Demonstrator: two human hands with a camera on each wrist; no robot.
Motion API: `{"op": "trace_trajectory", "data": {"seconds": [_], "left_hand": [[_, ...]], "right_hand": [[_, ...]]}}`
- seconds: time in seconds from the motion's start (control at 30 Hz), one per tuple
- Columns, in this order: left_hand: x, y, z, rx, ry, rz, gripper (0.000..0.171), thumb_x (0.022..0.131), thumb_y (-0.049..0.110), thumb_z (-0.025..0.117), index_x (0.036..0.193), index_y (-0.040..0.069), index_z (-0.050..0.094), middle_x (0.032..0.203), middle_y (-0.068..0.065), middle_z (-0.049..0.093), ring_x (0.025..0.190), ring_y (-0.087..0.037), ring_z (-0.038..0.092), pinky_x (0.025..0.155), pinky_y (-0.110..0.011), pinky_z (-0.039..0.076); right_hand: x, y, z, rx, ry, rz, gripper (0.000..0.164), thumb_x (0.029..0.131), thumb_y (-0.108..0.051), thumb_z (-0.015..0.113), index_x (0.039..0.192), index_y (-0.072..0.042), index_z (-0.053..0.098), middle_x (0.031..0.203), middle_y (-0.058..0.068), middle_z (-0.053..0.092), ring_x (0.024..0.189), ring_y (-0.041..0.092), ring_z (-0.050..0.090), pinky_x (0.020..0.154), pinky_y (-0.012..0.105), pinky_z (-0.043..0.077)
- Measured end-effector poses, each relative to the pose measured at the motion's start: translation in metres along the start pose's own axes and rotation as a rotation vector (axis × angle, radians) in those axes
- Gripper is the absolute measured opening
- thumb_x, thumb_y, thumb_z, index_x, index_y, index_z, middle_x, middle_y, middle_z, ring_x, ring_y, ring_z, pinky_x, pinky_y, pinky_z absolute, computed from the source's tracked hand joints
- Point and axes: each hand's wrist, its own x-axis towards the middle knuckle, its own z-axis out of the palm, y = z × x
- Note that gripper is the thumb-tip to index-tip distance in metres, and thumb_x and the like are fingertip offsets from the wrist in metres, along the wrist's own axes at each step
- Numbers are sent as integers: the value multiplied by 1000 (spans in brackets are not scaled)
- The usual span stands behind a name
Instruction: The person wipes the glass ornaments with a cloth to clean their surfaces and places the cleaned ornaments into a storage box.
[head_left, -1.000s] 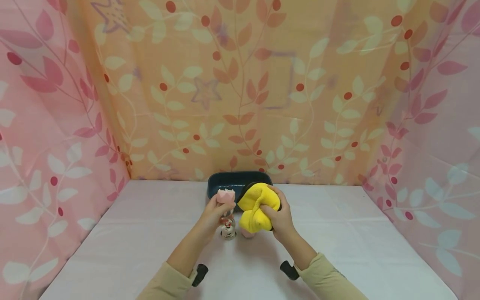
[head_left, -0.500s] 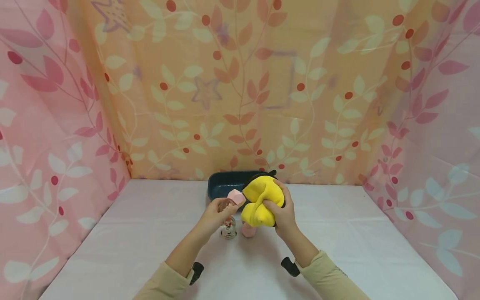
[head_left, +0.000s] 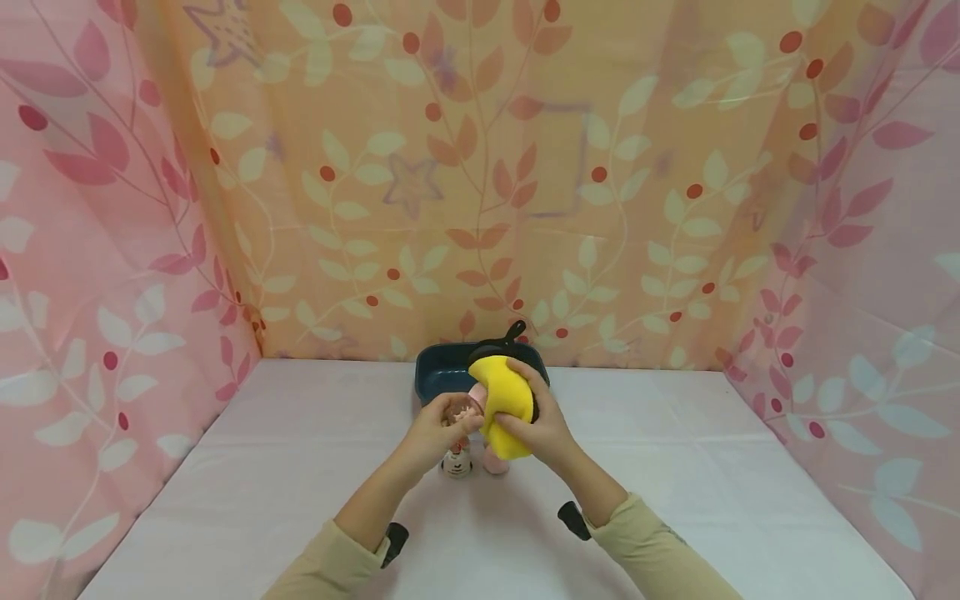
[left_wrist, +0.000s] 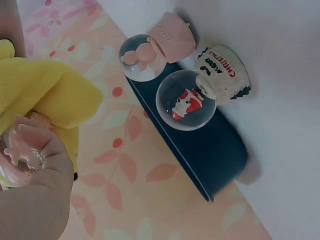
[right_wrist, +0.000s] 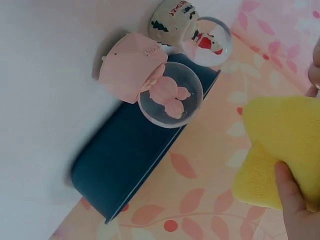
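My left hand grips a small snow globe with a pink figure inside, tipped on its side with its pink base towards the right. A fluffy yellow cloth with a black edge and a black loop is held in my right hand, the thumb pressed into its folds. In the head view the cloth overlaps the globe's base. Below the hands stand two more snow globes: one on a white base with Christmas lettering and a red-and-white figure, one on a pink base with pink figures.
Behind the hands a dark blue tray stands near the back edge of the white-covered table. An orange leaf-patterned curtain hangs behind, with pink ones at both sides. Black straps sit at the wrists.
The left hand has turned the snow globe from base up to lying sideways. The right hand has brought the yellow cloth leftward against the globe, and its black loop now stands up.
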Motion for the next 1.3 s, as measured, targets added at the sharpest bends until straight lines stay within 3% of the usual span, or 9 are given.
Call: {"op": "trace_trajectory", "data": {"seconds": [0.1, 0.3, 0.5, 0.67, 0.8, 0.97, 1.1, 1.3], "left_hand": [[1, 0, 2, 15, -2, 3, 60, 89, 35, 70, 132, 0, 49, 115, -14, 56, 77, -20, 56, 72, -34, 51], [0, -3, 3, -1, -17, 19, 57, 90, 31, 71, 132, 0, 48, 117, -13, 56, 77, -25, 58, 69, -30, 49], [0, -5, 3, -7, -19, 35, 56, 90, 31, 71, 131, 0, 48, 121, -14, 55, 77, -21, 58, 71, -32, 50], [0, -7, 3, -2, -9, -1, 59, 90, 37, 69, 132, 1, 48, 124, -14, 54, 83, -23, 58, 74, -34, 51], [0, -8, 3, -41, -27, -32, 60, 93, 40, 65, 133, 0, 46, 113, -13, 56, 82, -20, 56, 79, -37, 51], [-1, -9, 2, -147, -66, -42, 60, 98, 38, 58, 137, -4, 40, 103, -12, 52, 79, -19, 53, 75, -29, 45], [-1, -8, 1, -210, -89, -49, 62, 100, 39, 53, 141, -5, 36, 100, -13, 51, 75, -15, 50, 70, -23, 42], [-1, -7, 1, -258, -109, -52, 65, 100, 40, 51, 142, -6, 34, 101, -11, 49, 74, -13, 48, 68, -20, 41]], "right_hand": [[1, 0, 3, -45, -13, -6, 72, 83, -1, 68, 145, -15, 35, 120, 18, 44, 95, 31, 48, 76, 38, 48], [3, 1, 5, -49, 37, 28, 71, 81, -1, 69, 144, -17, 39, 117, 16, 46, 92, 29, 48, 73, 36, 48], [6, 5, 2, 50, 111, 109, 67, 80, -3, 68, 141, -18, 44, 113, 15, 47, 92, 27, 49, 74, 35, 48], [9, 6, 0, 145, 172, 189, 65, 81, 0, 65, 140, -17, 44, 112, 14, 45, 92, 26, 49, 75, 34, 48], [10, 9, -1, 196, 219, 240, 64, 82, 1, 63, 141, -15, 45, 114, 13, 44, 93, 24, 48, 75, 32, 47], [8, 12, -4, 220, 271, 272, 64, 84, 1, 62, 143, -14, 43, 117, 11, 43, 96, 24, 47, 77, 31, 47], [4, 10, -6, 197, 276, 231, 67, 82, 0, 63, 143, -16, 40, 117, 11, 43, 97, 26, 46, 77, 31, 47], [-2, 6, -2, 125, 177, 81, 71, 79, -1, 66, 143, -13, 38, 119, 14, 43, 98, 28, 46, 77, 32, 48]]}}
